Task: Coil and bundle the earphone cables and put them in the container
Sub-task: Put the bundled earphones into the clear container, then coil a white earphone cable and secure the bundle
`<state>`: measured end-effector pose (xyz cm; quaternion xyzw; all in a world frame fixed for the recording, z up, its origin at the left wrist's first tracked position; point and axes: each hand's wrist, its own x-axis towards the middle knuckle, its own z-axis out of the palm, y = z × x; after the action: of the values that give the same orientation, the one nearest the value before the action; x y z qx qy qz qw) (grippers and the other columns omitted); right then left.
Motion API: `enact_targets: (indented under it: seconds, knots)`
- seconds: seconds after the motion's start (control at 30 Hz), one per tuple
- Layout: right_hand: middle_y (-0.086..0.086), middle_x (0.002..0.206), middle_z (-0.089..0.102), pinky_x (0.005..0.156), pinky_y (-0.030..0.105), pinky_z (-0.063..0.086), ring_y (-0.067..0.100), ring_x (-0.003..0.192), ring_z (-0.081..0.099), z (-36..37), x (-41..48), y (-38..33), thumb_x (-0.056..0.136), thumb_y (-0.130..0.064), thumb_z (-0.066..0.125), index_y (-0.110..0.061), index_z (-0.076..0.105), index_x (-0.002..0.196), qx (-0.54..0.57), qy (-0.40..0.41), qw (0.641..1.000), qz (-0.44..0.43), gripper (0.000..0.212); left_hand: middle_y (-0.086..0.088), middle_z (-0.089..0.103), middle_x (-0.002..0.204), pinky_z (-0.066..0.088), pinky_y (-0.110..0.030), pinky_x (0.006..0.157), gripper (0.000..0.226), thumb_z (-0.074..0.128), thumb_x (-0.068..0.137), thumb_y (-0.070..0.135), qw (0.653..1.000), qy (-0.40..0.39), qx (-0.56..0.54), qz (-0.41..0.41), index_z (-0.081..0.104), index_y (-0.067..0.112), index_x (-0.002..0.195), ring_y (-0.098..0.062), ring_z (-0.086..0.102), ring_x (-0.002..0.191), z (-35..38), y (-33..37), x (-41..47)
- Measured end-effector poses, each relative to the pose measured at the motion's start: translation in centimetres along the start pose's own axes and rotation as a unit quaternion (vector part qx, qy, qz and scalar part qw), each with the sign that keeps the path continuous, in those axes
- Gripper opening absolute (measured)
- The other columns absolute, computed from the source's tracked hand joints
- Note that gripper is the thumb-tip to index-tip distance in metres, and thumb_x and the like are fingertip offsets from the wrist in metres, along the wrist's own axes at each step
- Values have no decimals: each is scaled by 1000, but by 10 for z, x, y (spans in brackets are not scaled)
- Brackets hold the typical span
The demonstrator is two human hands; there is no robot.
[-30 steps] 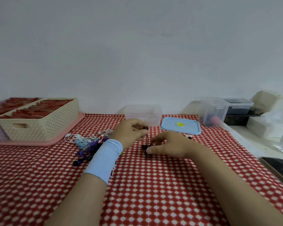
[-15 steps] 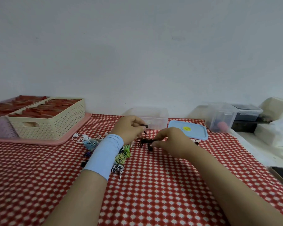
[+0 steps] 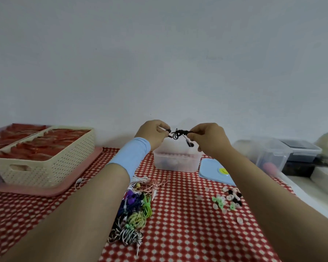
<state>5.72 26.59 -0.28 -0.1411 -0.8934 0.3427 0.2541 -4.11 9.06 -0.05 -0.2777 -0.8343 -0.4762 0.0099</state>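
The left hand [image 3: 151, 134] is pinching the black earphone cable [image 3: 180, 132] at its 9 o'clock end; the right hand [image 3: 209, 139] is pinching its 3 o'clock end.

Both hands [image 3: 180, 138] pinch a coiled black earphone cable [image 3: 180, 133], seemingly above the clear container [image 3: 176, 161].

Both forearms are raised and stretched forward, and the black earphone cable [image 3: 179, 132] is pinched at either end by the curled fingers of the left hand [image 3: 152, 134] and the right hand [image 3: 209, 139].
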Motion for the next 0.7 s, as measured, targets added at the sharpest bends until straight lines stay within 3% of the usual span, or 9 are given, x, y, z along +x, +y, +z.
enact_targets:
  seconds: [0.07,0.17,0.27,0.37,0.47,0.57,0.7]
  knots:
    - [-8,76,70,59,29,50,17,65,67,5,11,8,92,-33,69,-29,75,87,-59,-17,998,8,8,3,67,93,51,-29,81,16,60,93,18,998,-27,63,1,69,27,103,-19,65,95,8,-8,8]
    - [-15,78,69,55,23,40,9,68,60,20,20,23,93,-39,67,-34,77,93,-169,-66,983,5,11,-1,67,113,48,-29,87,21,58,95,18,985,-73,157,-5,71,24,110,-19,62,103,22,-26,17]
    - [-15,96,75,63,25,44,10,89,64,34,20,34,97,-40,60,-39,78,98,-258,-108,960,-6,18,3,65,127,46,-33,100,28,52,98,21,967,-111,230,13,71,27,117,-19,57,116,29,-40,17]
    - [-7,104,72,74,30,42,16,109,52,39,23,38,101,-44,53,-37,78,104,-301,-123,945,-26,27,6,62,129,40,-41,107,32,44,101,26,943,-121,302,67,71,31,118,-22,42,126,29,-45,17]
    - [-4,117,66,83,33,44,21,115,49,37,22,29,102,-41,52,-35,75,114,-313,-84,944,-70,27,4,59,129,39,-40,108,28,49,99,29,952,-100,279,83,70,34,116,-20,45,123,22,-45,15]
    - [-4,115,63,80,32,45,19,106,55,38,14,10,103,-35,51,-34,75,111,-284,-42,950,-123,25,4,58,119,42,-35,102,23,54,97,26,963,-57,247,95,71,34,111,-16,51,111,10,-43,5]
    - [-10,104,73,85,33,53,11,93,64,46,-7,-23,100,-30,58,-25,77,107,-148,-138,968,-146,21,6,60,104,44,-26,83,15,57,95,21,973,-47,211,85,67,27,105,-14,59,95,-9,-39,-21]
